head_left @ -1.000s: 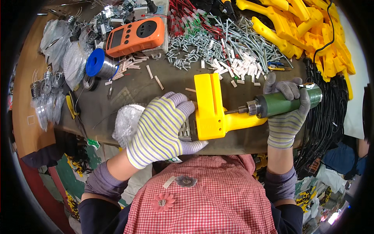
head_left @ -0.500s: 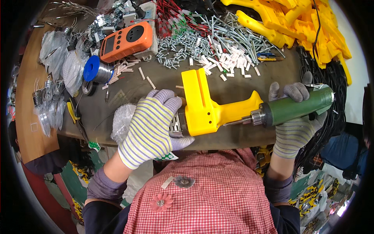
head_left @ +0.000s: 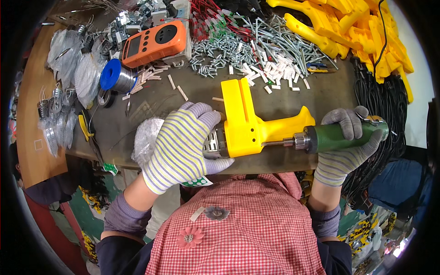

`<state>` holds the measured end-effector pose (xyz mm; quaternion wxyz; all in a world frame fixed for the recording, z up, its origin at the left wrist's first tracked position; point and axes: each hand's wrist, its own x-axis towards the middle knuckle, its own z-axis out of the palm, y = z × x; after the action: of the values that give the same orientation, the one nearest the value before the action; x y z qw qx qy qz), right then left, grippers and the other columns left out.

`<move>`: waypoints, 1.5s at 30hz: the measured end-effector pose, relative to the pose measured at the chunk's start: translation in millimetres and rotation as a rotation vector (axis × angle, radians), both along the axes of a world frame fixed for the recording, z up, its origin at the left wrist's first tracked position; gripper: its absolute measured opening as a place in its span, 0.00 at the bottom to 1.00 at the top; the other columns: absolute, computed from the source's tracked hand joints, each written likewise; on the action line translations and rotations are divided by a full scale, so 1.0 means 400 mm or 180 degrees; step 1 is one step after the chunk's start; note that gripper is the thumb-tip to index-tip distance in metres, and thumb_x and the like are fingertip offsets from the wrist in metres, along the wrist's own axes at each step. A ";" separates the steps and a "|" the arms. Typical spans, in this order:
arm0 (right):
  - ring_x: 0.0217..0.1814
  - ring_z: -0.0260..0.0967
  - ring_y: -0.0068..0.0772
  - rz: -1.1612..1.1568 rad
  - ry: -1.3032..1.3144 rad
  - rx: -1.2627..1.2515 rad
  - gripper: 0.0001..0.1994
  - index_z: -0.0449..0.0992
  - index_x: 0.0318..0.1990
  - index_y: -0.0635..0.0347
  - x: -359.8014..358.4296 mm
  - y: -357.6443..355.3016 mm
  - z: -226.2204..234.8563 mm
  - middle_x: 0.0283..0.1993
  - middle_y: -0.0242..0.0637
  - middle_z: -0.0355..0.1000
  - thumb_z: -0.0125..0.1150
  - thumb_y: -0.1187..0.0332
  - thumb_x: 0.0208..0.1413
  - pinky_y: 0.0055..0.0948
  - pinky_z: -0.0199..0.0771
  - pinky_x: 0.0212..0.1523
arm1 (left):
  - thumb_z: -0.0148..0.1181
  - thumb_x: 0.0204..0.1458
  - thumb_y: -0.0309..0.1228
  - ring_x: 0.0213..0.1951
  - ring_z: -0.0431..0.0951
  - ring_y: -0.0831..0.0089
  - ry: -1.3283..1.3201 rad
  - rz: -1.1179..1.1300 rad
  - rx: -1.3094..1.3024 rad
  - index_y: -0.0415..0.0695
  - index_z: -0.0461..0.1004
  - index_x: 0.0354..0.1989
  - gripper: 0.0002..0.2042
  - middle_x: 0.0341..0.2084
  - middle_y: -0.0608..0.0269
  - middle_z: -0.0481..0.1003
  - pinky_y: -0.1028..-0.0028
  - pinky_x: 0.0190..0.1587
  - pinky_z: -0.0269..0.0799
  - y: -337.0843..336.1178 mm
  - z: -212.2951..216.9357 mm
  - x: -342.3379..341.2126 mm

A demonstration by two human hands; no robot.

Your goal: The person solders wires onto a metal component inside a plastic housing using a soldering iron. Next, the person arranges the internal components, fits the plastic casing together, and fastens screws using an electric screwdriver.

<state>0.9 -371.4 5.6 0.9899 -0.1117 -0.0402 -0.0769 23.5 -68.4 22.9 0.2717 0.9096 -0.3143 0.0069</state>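
Note:
A yellow pistol-shaped plastic tool housing (head_left: 240,133) lies level above the near edge of the table, its handle stretching right. My left hand (head_left: 178,146), in a striped glove, is closed round the slotted metal part (head_left: 212,143) at the housing's left end, with the thumb below. In my gloved right hand (head_left: 339,158) is a green electric screwdriver (head_left: 324,138), held sideways with fingers wrapped over its body. Its bit points left and reaches the housing near the base of the handle. Whether the tip sits in a screw there is too small to tell.
Behind the housing lie heaped screws (head_left: 220,57), white strips (head_left: 275,68) and long bolts (head_left: 293,41). An orange meter (head_left: 153,43), a blue solder spool (head_left: 111,74) and bagged coils (head_left: 55,114) stand left. Yellow housings (head_left: 330,23) and black cables (head_left: 380,105) crowd the right.
The right hand's fingers, partly lifted before, have closed round the screwdriver. Its rear end has dropped, so it lies more level. My left hand keeps its hold.

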 end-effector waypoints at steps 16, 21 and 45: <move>0.21 0.53 0.15 0.0092 0.0033 -0.0068 0.19 0.72 0.45 0.58 0.000 0.006 -0.018 0.18 0.18 0.55 0.65 0.54 0.56 0.35 0.68 0.59 | 0.77 0.30 0.46 0.40 0.73 0.49 0.0137 -0.0042 0.0039 0.36 0.73 0.43 0.33 0.37 0.49 0.72 0.57 0.44 0.70 0.001 -0.002 0.005; 0.21 0.54 0.16 0.0044 0.0114 -0.0153 0.18 0.72 0.45 0.58 0.006 0.004 -0.016 0.18 0.18 0.55 0.65 0.54 0.55 0.35 0.69 0.57 | 0.76 0.31 0.50 0.41 0.73 0.49 0.0188 -0.0100 0.0029 0.36 0.73 0.45 0.36 0.39 0.48 0.72 0.57 0.45 0.70 0.005 -0.012 0.006; 0.21 0.56 0.17 0.0290 0.0024 -0.0213 0.20 0.72 0.43 0.57 0.019 -0.001 0.000 0.19 0.19 0.59 0.64 0.51 0.54 0.33 0.68 0.57 | 0.78 0.30 0.46 0.44 0.73 0.48 0.0019 -0.0037 0.0084 0.37 0.72 0.46 0.35 0.42 0.48 0.72 0.56 0.48 0.69 0.000 -0.013 -0.008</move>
<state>8.6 -372.0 5.6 0.9883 -0.1430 -0.0440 -0.0300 20.3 -68.5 17.9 0.2607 0.9113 -0.3188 -0.0016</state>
